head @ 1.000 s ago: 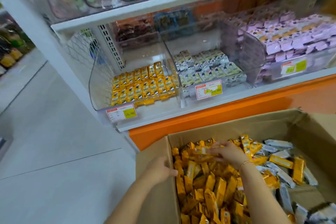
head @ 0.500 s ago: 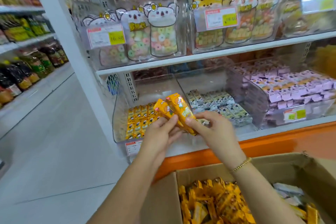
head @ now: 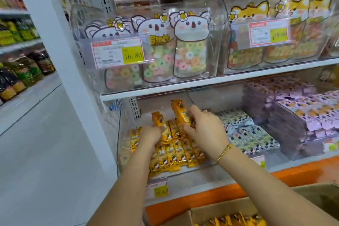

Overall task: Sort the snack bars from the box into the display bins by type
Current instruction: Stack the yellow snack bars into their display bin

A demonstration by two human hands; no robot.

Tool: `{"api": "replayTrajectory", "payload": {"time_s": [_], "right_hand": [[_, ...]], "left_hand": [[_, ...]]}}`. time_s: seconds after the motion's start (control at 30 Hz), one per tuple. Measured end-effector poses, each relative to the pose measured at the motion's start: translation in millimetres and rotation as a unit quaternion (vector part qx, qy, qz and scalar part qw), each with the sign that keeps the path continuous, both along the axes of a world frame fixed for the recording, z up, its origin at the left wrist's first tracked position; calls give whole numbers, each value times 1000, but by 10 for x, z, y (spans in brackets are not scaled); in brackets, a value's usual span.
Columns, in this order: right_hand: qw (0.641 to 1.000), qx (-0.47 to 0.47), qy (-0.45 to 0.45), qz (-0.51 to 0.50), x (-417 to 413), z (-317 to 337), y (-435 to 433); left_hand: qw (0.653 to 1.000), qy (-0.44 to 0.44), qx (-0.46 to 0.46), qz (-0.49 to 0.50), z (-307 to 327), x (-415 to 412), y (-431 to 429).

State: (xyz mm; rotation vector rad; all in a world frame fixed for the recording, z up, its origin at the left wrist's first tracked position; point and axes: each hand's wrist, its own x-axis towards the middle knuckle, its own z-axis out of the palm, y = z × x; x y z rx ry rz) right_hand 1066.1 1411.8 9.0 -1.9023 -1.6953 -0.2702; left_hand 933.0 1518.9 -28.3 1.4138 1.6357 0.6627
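Observation:
Both hands are inside the clear left bin [head: 121, 152] on the lower shelf, over rows of yellow snack bars [head: 176, 154]. My left hand [head: 150, 135] grips one yellow bar [head: 157, 119] standing upright above the rows. A second yellow bar [head: 178, 111], tilted up, is held in my right hand [head: 205, 130]. The neighbouring bin holds white-and-black bars [head: 245, 134]. At the bottom edge the cardboard box [head: 211, 213] shows more yellow bars [head: 233, 221].
A bin of purple packets [head: 302, 115] fills the right of the lower shelf. Above it is a white shelf [head: 201, 82] with clear bins of ring candy [head: 189, 58]. Price tags [head: 159, 189] hang on the bin fronts. An aisle floor [head: 45, 152] and bottle shelves lie to the left.
My hands lifted yellow bars out of the box, brought them up in front of the shelf, then split them and reached into the left bin. The view rose from box to shelf.

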Motion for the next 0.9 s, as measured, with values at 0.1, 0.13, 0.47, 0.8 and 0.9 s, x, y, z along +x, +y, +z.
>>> {"api": "replayTrajectory", "payload": {"time_s": [0.1,0.13,0.47,0.8,0.9], "right_hand": [[995,-42,-76,-45,47,61,286],[990,-62,-111,-59,50,80,369],[946,-81,-308,-51,75,0,639],[829,-329,-451,34,40,-72,789],[799,-354,-485,37,54,-60,760]], "left_hand": [[960,265,53,-79,-4,47,252],[948,296,81,-84,-9,89,314],[837,249,224,-433,-380,569,543],[863,269,175,-390,-350,552,577],[884,230,177,-367,-349,515,557]]}}
